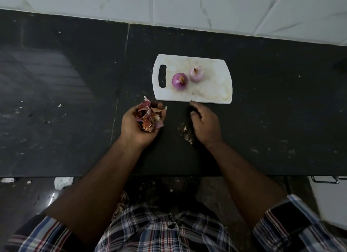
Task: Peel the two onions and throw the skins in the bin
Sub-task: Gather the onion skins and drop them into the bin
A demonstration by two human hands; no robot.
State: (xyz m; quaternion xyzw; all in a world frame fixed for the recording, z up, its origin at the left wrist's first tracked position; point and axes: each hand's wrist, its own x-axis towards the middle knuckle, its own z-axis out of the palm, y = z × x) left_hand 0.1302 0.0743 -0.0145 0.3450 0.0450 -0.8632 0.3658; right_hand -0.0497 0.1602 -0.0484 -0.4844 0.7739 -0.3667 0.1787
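Note:
Two peeled onions rest on a white chopping board [216, 90]: a dark purple onion [179, 81] on the left and a paler onion [196, 74] just behind it to the right. My left hand [138, 124] lies palm up on the black counter, cupped around a heap of dry onion skins [149, 116]. My right hand [203, 123] rests palm down on the counter in front of the board, fingers loosely curved, empty. A small pile of skin scraps [185, 133] lies on the counter just left of my right hand.
The black counter [65, 101] ends at a white tiled wall [187, 5] behind the board. Below the counter's front edge, the dark floor holds crumpled white paper [62, 182] and more skins [121, 203]. A white cabinet with a handle [325, 180] stands lower right.

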